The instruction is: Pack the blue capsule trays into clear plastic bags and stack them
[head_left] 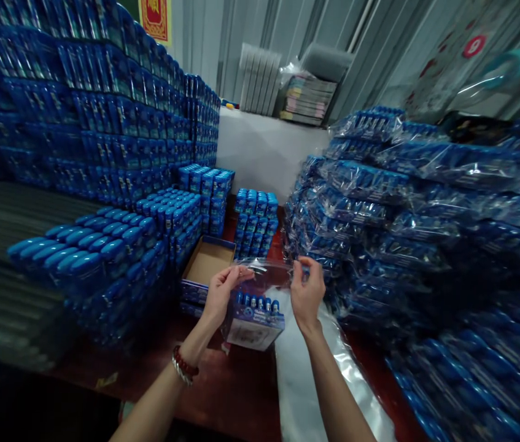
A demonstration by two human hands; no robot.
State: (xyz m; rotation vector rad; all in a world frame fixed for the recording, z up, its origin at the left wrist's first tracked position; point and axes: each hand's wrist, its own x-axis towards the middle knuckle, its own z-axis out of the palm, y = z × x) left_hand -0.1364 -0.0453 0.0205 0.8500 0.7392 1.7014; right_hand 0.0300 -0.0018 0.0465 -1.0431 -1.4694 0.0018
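A small display box of blue-capped tubes (254, 322) sits inside a clear plastic bag (266, 273) above the red-brown table (236, 393). My left hand (221, 293) pinches the bag's open top edge on the left. My right hand (308, 291) pinches the same edge on the right. Both hands hold the bag up with the box hanging in it. A beaded bracelet circles my left wrist.
Tall stacks of blue product boxes (103, 123) fill the left. Bagged blue packs (402, 202) pile up on the right. An open empty cardboard tray (207, 261) lies just behind the hands. Flat clear bags (306, 380) lie under my right forearm. A white wall (264, 147) stands at the back.
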